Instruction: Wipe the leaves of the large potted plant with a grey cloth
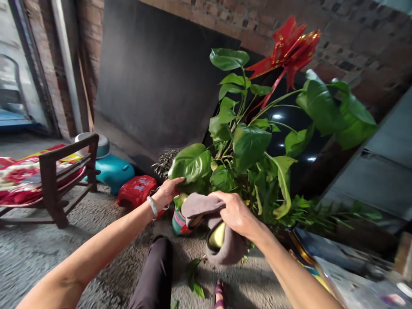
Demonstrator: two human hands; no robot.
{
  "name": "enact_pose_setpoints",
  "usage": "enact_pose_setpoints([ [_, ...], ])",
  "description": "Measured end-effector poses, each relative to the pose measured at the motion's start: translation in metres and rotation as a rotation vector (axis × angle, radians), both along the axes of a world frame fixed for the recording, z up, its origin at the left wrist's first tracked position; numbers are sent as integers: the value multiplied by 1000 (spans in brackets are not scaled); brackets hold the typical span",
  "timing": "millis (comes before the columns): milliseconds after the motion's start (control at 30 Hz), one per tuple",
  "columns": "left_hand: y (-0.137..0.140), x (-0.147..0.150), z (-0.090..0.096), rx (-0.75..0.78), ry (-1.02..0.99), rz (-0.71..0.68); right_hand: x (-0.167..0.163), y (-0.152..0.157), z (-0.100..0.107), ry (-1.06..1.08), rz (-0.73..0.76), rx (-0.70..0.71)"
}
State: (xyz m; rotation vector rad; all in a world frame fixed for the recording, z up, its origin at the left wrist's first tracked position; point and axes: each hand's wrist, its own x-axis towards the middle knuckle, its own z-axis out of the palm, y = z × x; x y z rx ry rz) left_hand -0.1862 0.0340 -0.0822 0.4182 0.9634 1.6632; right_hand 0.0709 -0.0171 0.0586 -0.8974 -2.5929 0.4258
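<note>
Left hand (165,192): grip narrow, pinching the near edge of the big leaf (191,161), low on the plant's left side; fingers underneath hidden. Right hand (236,212): grip closed on a bunched grey cloth (201,204), just right of and below that leaf, loose end hanging. My take: support the leaf from beneath, don't tug the stalk, flatten the cloth, mind its dangling end near the striped container (179,223).
</note>
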Motion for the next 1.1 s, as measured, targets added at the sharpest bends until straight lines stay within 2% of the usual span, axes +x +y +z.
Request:
enact_pose_setpoints([
  [67, -3, -1, 2, -56, -46, -4, 20, -4, 22, 122, -15, 39],
  [133, -4, 2, 6, -79, -86, -2, 33, 2, 47, 306, -91, 208],
  [200, -5, 9, 11, -83, -103, 13, 38, 15, 57, 443, -200, 393],
  [233, -6, 13, 13, -85, -107, 18, 37, 20, 53, 468, -255, 441],
  [267, -6, 18, 15, -92, -107, 23, 36, 23, 43, 457, -295, 442],
  [333, -7, 25, 16, -104, -98, 31, 34, 22, 13, 339, -281, 315],
  [400, -8, 30, 15, -110, -92, 46, 39, 10, -14, 176, -139, 102],
  [433, -9, 31, 14, -110, -93, 59, 44, 3, -22, 123, -64, 12],
  [500, -10, 31, 12, -108, -96, 79, 59, -9, -19, 122, -3, -61],
  [533, -11, 31, 12, -109, -95, 87, 66, -12, -10, 174, -30, -29],
  [667, -13, 35, 19, -127, -70, 123, 77, 6, 30, 461, -265, 349],
  [733, -14, 37, 26, -127, -62, 124, 71, 19, 26, 489, -346, 436],
  [767, -16, 36, 29, -107, -60, 115, 68, 23, 17, 451, -357, 411],
  [833, -20, 28, 33, -10, -64, 115, 64, 22, -12, 315, -322, 261],
  [933, -28, 7, 24, 182, -98, 199, 75, 6, -44, 219, -246, -13],
  [1000, -30, -2, 8, 164, -124, 230, 88, -5, -41, 310, -246, -86],
  [1033, -29, -2, 0, 99, -125, 211, 93, -7, -33, 380, -262, -72],
  [1100, -23, 11, -13, -40, -96, 101, 97, -5, -10, 525, -327, 54],
])
